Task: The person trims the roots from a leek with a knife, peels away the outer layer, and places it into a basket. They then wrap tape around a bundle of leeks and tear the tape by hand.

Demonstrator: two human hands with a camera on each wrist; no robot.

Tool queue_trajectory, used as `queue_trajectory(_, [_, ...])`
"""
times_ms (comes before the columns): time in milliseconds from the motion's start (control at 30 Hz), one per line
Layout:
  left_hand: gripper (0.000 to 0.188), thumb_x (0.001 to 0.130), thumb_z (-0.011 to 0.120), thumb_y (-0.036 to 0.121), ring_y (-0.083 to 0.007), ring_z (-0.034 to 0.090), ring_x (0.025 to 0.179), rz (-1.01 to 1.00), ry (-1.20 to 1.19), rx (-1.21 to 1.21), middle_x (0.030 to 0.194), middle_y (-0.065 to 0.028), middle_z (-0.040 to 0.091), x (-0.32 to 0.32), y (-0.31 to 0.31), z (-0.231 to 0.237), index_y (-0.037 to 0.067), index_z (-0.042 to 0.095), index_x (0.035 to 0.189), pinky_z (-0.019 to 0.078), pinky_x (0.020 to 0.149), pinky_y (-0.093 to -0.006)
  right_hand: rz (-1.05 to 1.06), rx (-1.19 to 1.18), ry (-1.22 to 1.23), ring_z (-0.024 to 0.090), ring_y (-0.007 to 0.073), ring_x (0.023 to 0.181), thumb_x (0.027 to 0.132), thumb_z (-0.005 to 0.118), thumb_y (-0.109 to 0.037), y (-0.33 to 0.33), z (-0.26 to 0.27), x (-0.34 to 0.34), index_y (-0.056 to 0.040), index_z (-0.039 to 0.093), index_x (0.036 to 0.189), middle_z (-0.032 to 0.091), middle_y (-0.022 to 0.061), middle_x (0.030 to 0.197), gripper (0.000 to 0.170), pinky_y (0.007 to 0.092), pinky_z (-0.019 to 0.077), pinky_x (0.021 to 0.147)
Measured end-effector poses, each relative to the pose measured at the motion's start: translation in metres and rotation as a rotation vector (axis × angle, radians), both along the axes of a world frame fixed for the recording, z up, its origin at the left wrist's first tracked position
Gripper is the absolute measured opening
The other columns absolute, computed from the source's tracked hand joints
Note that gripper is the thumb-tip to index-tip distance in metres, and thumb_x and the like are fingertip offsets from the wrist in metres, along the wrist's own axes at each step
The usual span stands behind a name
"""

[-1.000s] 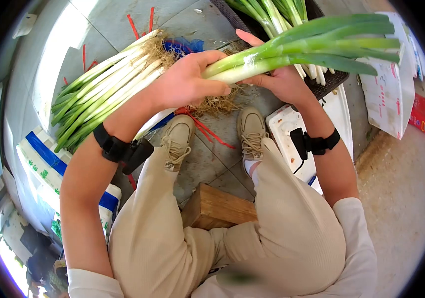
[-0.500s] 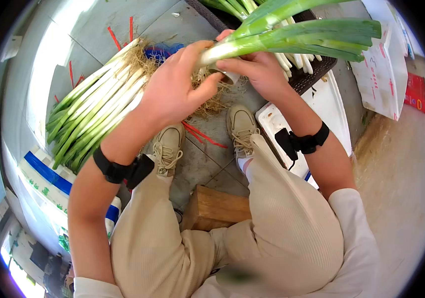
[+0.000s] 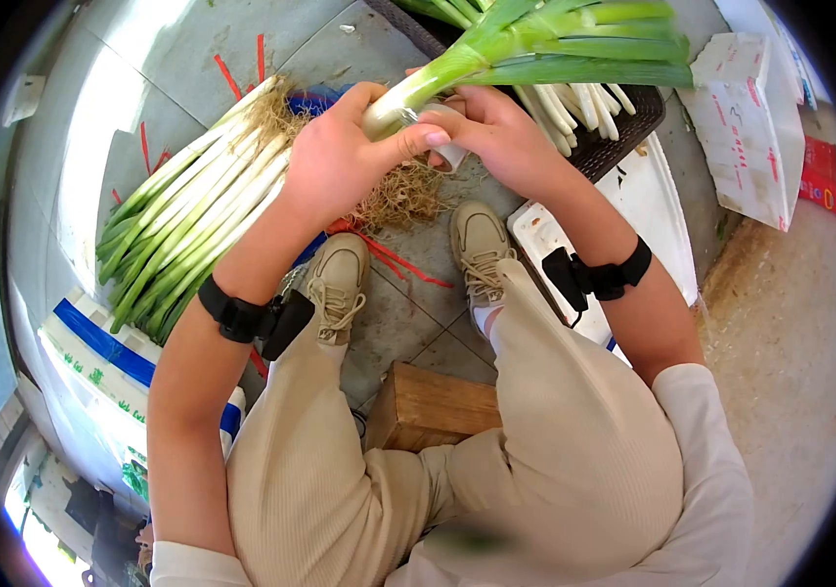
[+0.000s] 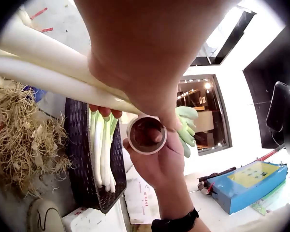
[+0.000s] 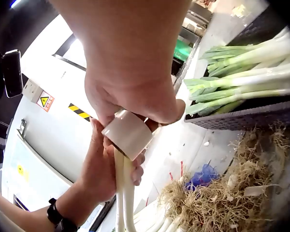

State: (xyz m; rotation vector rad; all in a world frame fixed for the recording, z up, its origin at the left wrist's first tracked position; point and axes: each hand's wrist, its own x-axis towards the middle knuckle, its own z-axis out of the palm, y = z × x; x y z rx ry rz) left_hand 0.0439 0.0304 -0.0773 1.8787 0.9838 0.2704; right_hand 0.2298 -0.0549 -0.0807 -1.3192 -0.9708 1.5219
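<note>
My left hand [image 3: 340,149] is curled round the bundle of long white-and-green leeks [image 3: 438,80], gripping it at the white stalks; in the left wrist view some of its fingertips appear under them. My right hand [image 3: 514,147] holds the white, ring-shaped roll of tape [image 5: 129,135] — one digit shows inside its hollow middle. The roll is just beside the stalks, between my two hands, and my left thumb is near to it; whether they touch, I cannot tell. The bundle is raised above the floor, its green leaves pointing away to the right, over the dark woven plastic basket [image 3: 641,125], in which more leeks lie.

To the left, on the grey tiled floor [image 3: 418,313], there is a pile of leeks with roots [image 3: 193,210]. Near it are a heap of dry brown roots [image 3: 403,201] and some thin red strips [image 3: 403,259] — these lie beyond my beige laced shoes [image 3: 335,293].
</note>
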Motion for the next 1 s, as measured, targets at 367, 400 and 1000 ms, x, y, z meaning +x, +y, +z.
queue_trajectory(367, [0.072,0.070,0.084,0.057,-0.0110,0.061,0.060,0.081,-0.132,-0.344,0.075,-0.0063,0.065,-0.007,0.004,-0.006,-0.001,0.059,0.103,0.0496,0.055,-0.0259,0.023,-0.084,-0.473,0.066,0.0131,0.073,0.092,0.070,-0.030,-0.010,0.015,-0.003,0.0010,0.050,0.134,0.069,0.0111,0.100,0.056,0.0278,0.0519,0.068])
queue_trajectory(400, [0.069,0.070,0.085,0.055,-0.0096,0.059,0.058,0.058,-0.150,-0.428,0.072,-0.0050,0.063,-0.007,0.006,-0.003,-0.001,0.058,0.102,0.0476,0.052,-0.0244,0.002,-0.096,-0.414,0.066,0.0132,0.072,0.092,0.071,-0.030,-0.010,0.009,-0.001,0.0010,0.049,0.134,0.069,0.0117,0.102,0.057,0.0276,0.0523,0.067])
queue_trajectory(1000, [0.067,0.081,0.077,0.049,-0.0163,0.060,0.072,-0.413,-0.127,-0.518,0.093,-0.0085,0.064,0.002,0.021,-0.006,-0.003,0.056,0.120,0.0516,0.066,-0.0306,0.115,0.174,-0.071,0.059,0.0093,0.095,0.087,0.070,-0.004,-0.003,-0.002,0.012,-0.0046,0.056,0.130,0.062,0.0029,0.112,0.045,0.0257,0.0510,0.078])
